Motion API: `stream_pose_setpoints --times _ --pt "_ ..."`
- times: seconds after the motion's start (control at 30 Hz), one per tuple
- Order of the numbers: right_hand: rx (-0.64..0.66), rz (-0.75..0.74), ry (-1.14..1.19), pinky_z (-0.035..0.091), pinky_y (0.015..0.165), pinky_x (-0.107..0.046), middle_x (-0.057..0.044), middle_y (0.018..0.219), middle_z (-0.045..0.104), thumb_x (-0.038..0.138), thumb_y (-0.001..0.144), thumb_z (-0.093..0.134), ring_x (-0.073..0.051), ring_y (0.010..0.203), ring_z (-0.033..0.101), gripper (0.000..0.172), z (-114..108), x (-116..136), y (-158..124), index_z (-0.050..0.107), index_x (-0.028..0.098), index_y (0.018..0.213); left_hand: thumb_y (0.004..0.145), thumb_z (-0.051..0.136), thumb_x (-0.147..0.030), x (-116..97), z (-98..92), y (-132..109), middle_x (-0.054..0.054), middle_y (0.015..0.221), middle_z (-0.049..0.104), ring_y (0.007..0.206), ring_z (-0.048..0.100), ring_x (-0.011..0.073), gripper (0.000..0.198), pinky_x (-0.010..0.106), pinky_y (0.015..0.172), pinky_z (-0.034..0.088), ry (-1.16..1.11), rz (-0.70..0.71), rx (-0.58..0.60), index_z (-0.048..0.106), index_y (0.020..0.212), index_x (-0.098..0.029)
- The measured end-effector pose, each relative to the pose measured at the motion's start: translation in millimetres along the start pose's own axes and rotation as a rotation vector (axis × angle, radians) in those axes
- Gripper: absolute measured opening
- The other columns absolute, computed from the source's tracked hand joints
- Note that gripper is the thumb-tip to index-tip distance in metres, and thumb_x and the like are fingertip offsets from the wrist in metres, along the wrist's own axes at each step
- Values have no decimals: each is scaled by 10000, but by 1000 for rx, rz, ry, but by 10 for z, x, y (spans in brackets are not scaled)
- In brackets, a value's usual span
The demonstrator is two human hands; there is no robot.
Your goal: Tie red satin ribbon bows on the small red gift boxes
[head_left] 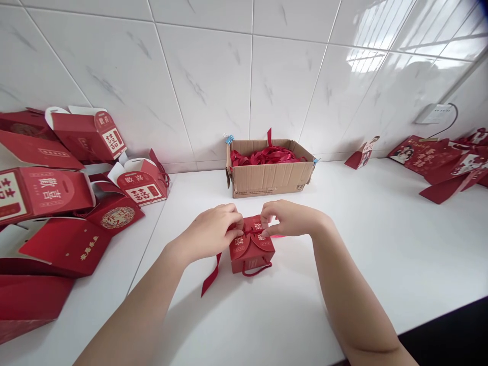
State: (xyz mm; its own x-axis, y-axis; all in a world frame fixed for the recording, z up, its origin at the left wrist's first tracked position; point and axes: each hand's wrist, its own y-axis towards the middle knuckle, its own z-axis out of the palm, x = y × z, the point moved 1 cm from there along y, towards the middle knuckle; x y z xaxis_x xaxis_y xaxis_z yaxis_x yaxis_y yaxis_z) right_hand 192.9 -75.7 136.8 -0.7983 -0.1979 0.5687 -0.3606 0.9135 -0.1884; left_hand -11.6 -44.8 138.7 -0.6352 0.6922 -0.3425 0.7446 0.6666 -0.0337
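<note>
A cardboard box (267, 178) of red ribbons (267, 154) stands at upper centre on the white surface (381, 244). Red gift boxes (76, 152) lie piled at left, flat red cartons (438, 162) at far right.

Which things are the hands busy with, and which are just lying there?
Busy with: left hand and right hand, pinching the red ribbon atop the small red box.
Lying about: cardboard box of ribbons, red boxes piled at left, flat red boxes at right, all untouched.
</note>
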Motion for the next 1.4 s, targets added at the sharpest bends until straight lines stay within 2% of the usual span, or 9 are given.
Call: stream_pose_setpoints --times 0.2,0.33,0.47,0.73,0.9,1.0,1.23,1.4 --pt "-24 -19 40 386 491 -236 -24 904 643 319 716 632 -158 697 573 118 2 45 -1 591 212 745 817 454 -339 -45 -40 -40 13 891 576 764 547 174 177 294 613 406 -39 -50 -2 580 784 -218" --pt "-49 -90 98 434 589 -252 -10 906 648 337 680 679 -182 812 596 210 12 63 23 607 237 851 787 494 -375 -109 -44 -80 6 914 575 787 561 177 186 283 614 413 -48 -84 23 598 857 -236" --pt "-42 -38 91 435 595 -263 -19 924 648 343 646 713 -195 815 600 349 43 48 70 607 261 968 788 482 -385 -148 -14 -86 21 908 568 827 570 198 207 284 621 416 -31 -98 23 597 850 -224" --pt "-46 0 59 415 563 -255 -17 915 639 335 621 725 -194 776 587 366 100 48 116 564 257 940 806 486 -390 -107 33 -68 19 918 545 885 551 206 187 289 648 423 -59 -91 46 563 852 -226" --pt "5 -69 85 415 591 -257 -3 837 624 325 688 663 -165 738 569 150 76 41 101 570 217 735 848 406 -324 -80 18 -80 20 884 524 784 555 178 188 291 627 417 -58 -110 55 520 760 -203" --pt "8 -72 72 409 582 -259 -6 838 632 312 714 631 -164 725 564 100 67 22 111 595 218 718 845 396 -275 -82 8 -81 19 873 525 777 550 176 178 293 639 418 -56 -87 43 509 728 -201" --pt "35 -26 66 410 564 -257 -14 780 660 326 708 648 -170 698 587 134 69 -47 145 592 205 697 844 397 -255 -57 21 -60 25 857 519 740 530 174 184 305 640 415 -24 -52 37 514 715 -198" --pt "73 29 45 401 545 -244 -4 769 648 408 686 668 -151 670 574 231 53 -93 156 571 198 681 836 411 -268 -28 44 -22 31 848 516 727 524 174 198 305 621 409 -23 -56 53 502 677 -193"
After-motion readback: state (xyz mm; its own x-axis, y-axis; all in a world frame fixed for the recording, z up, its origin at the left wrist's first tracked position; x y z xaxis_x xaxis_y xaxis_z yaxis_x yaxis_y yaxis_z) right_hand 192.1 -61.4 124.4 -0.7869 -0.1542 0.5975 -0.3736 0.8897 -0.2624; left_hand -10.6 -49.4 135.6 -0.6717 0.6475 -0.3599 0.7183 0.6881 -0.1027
